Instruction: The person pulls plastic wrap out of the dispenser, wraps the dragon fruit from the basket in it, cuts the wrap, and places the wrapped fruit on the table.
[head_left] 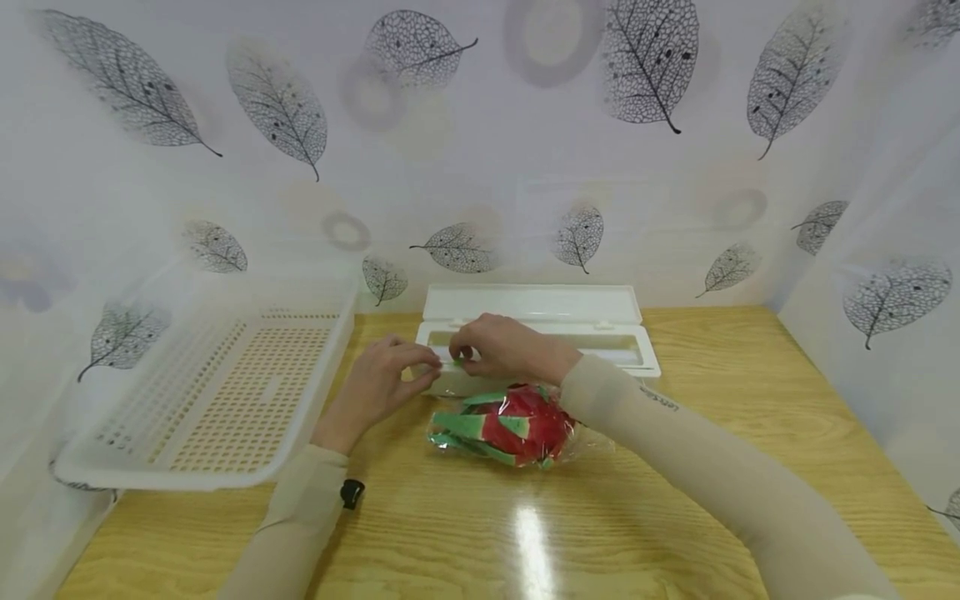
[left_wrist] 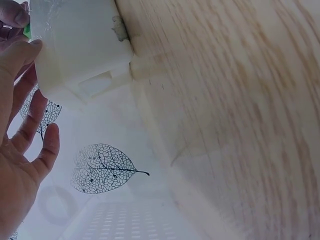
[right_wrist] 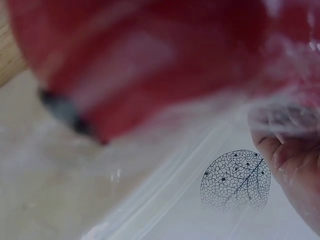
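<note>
A long white cling film dispenser (head_left: pixel 647 354) stands at the back of the table, its lid (head_left: pixel 532 305) tipped back. My left hand (head_left: pixel 375 383) holds the dispenser's left front edge, with the thumb near its corner in the left wrist view. From the right, my right hand (head_left: pixel 510 346) reaches over and pinches a small green slider (left_wrist: pixel 27 29) at the front edge, mostly hidden by the fingers. Just in front lies a red and green dragon fruit (head_left: pixel 525 425) wrapped in clear film. Close to the right wrist camera, the fruit (right_wrist: pixel 150 60) looks large and blurred.
A white plastic basket (head_left: pixel 318 396) with a perforated bottom stands to the left. Behind the wooden table (head_left: pixel 450 533) hangs a pale curtain (head_left: pixel 480 167) printed with leaves. Loose clear film (head_left: pixel 592 442) trails from the fruit's right side.
</note>
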